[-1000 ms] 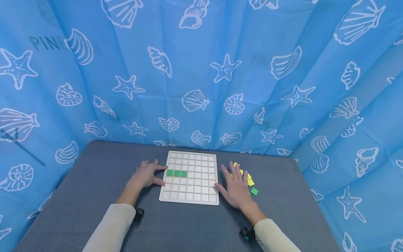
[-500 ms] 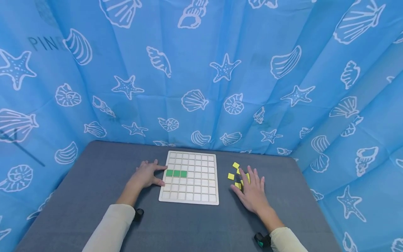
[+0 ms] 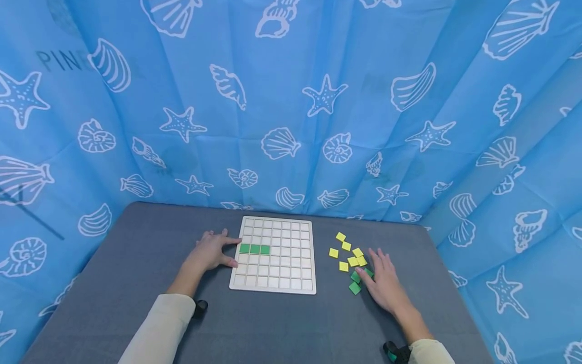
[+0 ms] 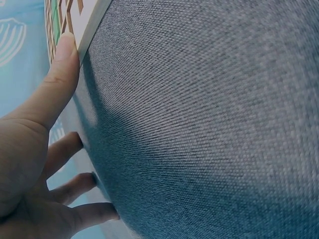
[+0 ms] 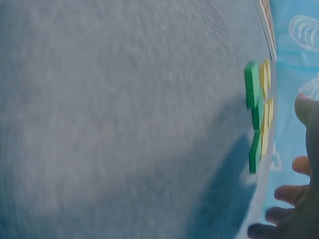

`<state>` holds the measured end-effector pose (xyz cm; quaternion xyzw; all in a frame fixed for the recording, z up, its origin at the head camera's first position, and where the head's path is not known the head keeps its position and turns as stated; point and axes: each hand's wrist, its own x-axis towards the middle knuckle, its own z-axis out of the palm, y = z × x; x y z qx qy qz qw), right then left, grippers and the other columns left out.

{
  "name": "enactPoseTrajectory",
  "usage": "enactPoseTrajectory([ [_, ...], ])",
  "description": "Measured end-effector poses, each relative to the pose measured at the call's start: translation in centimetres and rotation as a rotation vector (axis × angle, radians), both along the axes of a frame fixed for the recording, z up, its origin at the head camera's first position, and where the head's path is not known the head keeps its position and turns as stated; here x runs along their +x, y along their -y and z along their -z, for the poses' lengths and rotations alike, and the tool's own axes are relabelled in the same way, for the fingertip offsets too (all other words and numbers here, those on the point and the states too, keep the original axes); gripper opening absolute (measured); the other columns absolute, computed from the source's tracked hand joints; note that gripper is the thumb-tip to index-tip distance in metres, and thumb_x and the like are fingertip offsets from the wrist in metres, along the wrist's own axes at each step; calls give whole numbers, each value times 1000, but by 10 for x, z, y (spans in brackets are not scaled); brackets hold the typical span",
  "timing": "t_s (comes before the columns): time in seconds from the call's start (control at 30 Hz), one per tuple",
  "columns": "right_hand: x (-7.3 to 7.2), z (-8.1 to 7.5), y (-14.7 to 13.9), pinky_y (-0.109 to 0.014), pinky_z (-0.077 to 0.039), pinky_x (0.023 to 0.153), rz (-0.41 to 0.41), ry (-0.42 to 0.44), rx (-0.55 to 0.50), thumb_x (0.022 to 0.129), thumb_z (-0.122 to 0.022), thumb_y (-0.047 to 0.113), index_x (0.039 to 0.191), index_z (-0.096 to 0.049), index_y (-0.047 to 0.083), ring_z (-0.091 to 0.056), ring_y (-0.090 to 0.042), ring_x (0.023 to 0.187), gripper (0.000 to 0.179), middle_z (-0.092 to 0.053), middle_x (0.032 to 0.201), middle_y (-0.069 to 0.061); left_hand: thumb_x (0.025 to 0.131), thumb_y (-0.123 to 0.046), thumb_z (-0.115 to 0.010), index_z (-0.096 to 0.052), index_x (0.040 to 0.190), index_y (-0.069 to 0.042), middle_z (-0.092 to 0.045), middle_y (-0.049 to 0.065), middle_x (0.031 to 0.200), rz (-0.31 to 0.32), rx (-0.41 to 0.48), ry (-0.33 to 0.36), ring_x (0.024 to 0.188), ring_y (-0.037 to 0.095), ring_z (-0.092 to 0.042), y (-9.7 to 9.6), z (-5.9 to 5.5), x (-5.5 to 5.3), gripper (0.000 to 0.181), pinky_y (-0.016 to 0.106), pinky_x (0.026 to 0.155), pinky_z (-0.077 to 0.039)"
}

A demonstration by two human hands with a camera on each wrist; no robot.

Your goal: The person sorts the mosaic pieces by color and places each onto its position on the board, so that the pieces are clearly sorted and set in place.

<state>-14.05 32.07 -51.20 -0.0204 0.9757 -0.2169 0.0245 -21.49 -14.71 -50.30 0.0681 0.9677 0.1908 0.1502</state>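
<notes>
A pale square grid board (image 3: 291,273) lies on the table, with a row of green tiles (image 3: 255,249) set in its left side. My left hand (image 3: 210,251) touches the board's left edge with spread thumb and index finger. In the left wrist view the thumb (image 4: 65,55) rests on the board's rim (image 4: 92,25). My right hand (image 3: 386,283), fingers spread and holding nothing, hovers beside three loose green tiles (image 3: 354,288), partly covering one. Several yellow tiles (image 3: 343,266) lie just beyond them. In the right wrist view the green tiles (image 5: 252,84) stand apart from the fingers.
A grey cloth covers the table (image 3: 273,328). Behind and on both sides hangs a blue curtain (image 3: 291,121) printed with white shells and starfish, meeting the table's back edge.
My right hand has moved right, from beside the board across the loose tiles, uncovering the yellow ones and most of the green ones. The left hand has stayed at the board's edge.
</notes>
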Motion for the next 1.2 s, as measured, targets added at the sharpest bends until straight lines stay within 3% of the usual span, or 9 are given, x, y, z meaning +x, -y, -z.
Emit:
enactPoseTrajectory([
  [0.23,-1,-2,-13,-70,-25,118,14,81,-63,105,-47,54,161,-25,3,-22,-52,152,79,-19,167,-31,74,-45,-86,-56,148,-31,-32,25,164,-3,-10,-5,150,59,-20,0,0,-1,82,81,111,-24],
  [0.43,-1,-2,-18,-67,-34,116,-17,32,-44,105,-56,42,152,-44,3,-36,-52,146,63,-38,159,-31,74,-45,-87,-56,148,-30,-32,25,164,-5,2,-7,150,59,-20,3,1,-1,81,81,112,-23],
  [0.7,2,1,-20,-67,-35,114,-40,15,-11,102,-62,28,141,-59,2,-36,-51,147,46,-40,158,-29,73,-45,-87,-56,147,-30,-33,24,164,-11,0,-8,150,59,-21,3,1,-1,81,80,112,-24],
  [1.0,3,5,-18,-67,-37,113,-35,-76,-20,97,-69,14,124,-68,2,-41,-52,143,30,-48,152,-30,73,-45,-86,-56,147,-31,-33,24,164,-14,0,-11,151,58,-21,1,0,-2,81,80,112,-24],
  [1.1,2,5,-17,-66,-42,108,-14,-95,-25,94,-72,12,114,-68,3,-50,-51,135,22,-57,144,-29,73,-44,-86,-57,147,-30,-33,24,164,-17,3,-3,151,58,-20,0,0,-1,81,80,112,-23],
  [1.2,2,4,-16,-58,-50,96,15,-101,-20,93,-73,12,103,-66,8,-61,-43,116,13,-67,123,-21,74,-44,-86,-56,147,-30,-32,24,164,-21,7,6,151,58,-20,0,-1,0,80,80,112,-23],
])
